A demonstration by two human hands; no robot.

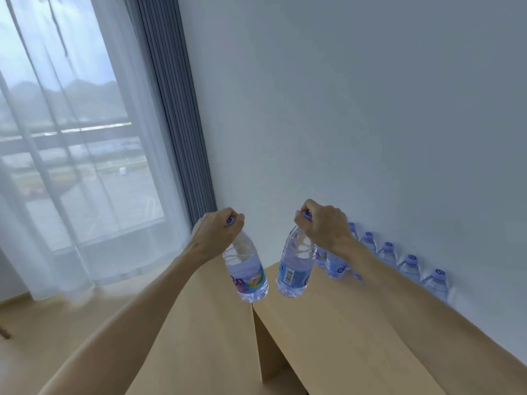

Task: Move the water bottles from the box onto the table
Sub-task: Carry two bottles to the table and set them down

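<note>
My left hand [218,230] grips a clear water bottle [246,270] by its purple cap, and the bottle hangs tilted in the air near the table's left end. My right hand [325,223] grips a second water bottle [293,269] by its cap, hanging over the light wooden table [356,323]. Several more bottles [407,265] with purple caps stand in a row on the table against the wall. The box is out of view.
A white wall [356,109] runs behind the table. To the left are a grey curtain [176,109], a sheer white curtain [71,181] over a window, and light wooden floor [42,323] beside the table's end.
</note>
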